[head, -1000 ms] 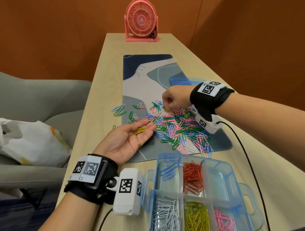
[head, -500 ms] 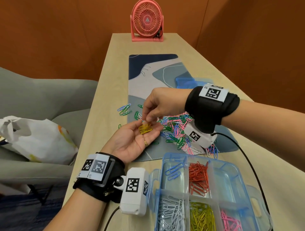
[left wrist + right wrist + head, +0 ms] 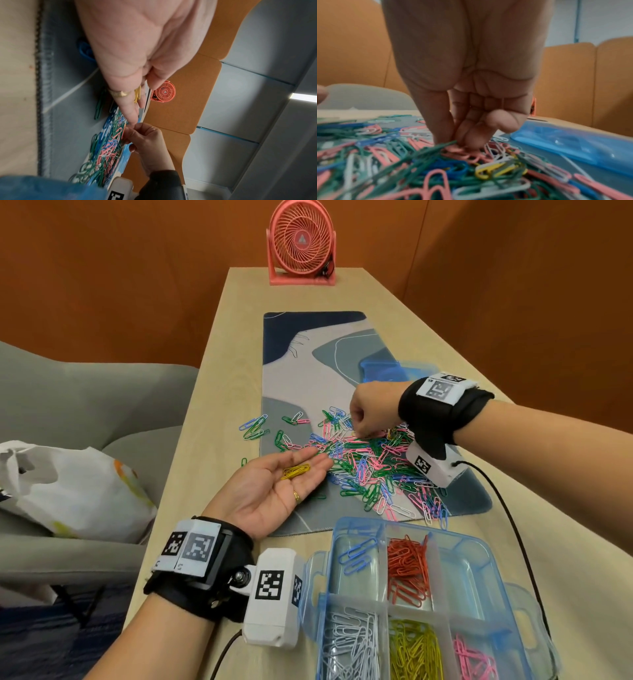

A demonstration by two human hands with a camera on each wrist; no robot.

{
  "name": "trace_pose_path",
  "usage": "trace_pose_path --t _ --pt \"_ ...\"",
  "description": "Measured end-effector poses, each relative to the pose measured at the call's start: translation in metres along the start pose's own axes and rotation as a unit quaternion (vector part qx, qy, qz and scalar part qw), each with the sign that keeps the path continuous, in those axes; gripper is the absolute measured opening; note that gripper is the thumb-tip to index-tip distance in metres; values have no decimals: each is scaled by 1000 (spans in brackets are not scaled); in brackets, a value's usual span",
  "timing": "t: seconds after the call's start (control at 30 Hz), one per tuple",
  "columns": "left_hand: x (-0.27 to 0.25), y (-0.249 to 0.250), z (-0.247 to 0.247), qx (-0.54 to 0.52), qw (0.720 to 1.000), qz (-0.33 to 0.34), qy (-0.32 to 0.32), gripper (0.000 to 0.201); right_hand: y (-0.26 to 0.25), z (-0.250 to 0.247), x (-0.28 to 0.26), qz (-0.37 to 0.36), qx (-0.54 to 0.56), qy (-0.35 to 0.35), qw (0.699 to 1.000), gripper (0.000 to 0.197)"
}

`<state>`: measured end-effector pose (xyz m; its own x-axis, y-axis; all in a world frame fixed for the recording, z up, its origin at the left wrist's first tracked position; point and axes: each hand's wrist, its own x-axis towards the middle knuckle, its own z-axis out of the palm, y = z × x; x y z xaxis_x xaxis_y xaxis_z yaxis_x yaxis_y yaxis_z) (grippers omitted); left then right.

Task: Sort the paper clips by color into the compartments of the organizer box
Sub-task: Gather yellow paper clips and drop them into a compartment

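My left hand [image 3: 315, 460] lies palm up at the mat's near left, fingers straight, with a few yellow paper clips [image 3: 296, 471] resting on them. The left wrist view shows these yellow clips [image 3: 137, 94] beside a ringed finger. A mixed pile of green, pink, blue and white clips [image 3: 373, 470] covers the mat. My right hand [image 3: 363, 433] reaches down into the pile's far side. Its thumb and fingertips [image 3: 455, 142] are pinched together among pink and green clips [image 3: 402, 162]. The blue organizer box [image 3: 479, 542] holds blue, red, white, yellow and pink clips in separate compartments.
A pink fan [image 3: 301, 242] stands at the table's far end. A blue lid [image 3: 387, 369] lies behind my right hand on the desk mat [image 3: 308, 354]. A few clips [image 3: 255, 428] lie off the mat's left edge. A grey armchair with a plastic bag [image 3: 75, 491] is left.
My right hand left a yellow clip on my left palm, then moved right and away, back down into the pile. The left hand has stayed palm up.
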<state>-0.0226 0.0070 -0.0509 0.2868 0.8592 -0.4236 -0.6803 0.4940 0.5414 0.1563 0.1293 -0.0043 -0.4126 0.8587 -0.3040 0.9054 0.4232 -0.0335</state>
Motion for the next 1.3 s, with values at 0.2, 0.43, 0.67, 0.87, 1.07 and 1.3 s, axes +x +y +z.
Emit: trace_pose_path --t 0.2,0.43,0.67,0.87,1.07,1.3 --pt "0 0 0 1 1000 2 1 31 9 -6 0 -6 5 57 998 13" --pt "1 -1 -1 0 1000 0 1 31 8 -6 -5 -31 -19 17 999 22" --pt "1 0 -2 2 1000 -2 -1 31 14 -7 -6 -18 -72 12 997 12" --pt "2 0 -2 3 1000 0 0 31 10 -7 -5 -34 -62 25 997 20" --pt "1 0 -2 1 1000 0 0 32 7 -3 -2 -39 -63 4 997 13" --pt "0 0 -1 4 1000 1 -1 32 6 0 -2 -28 -60 -9 998 10"
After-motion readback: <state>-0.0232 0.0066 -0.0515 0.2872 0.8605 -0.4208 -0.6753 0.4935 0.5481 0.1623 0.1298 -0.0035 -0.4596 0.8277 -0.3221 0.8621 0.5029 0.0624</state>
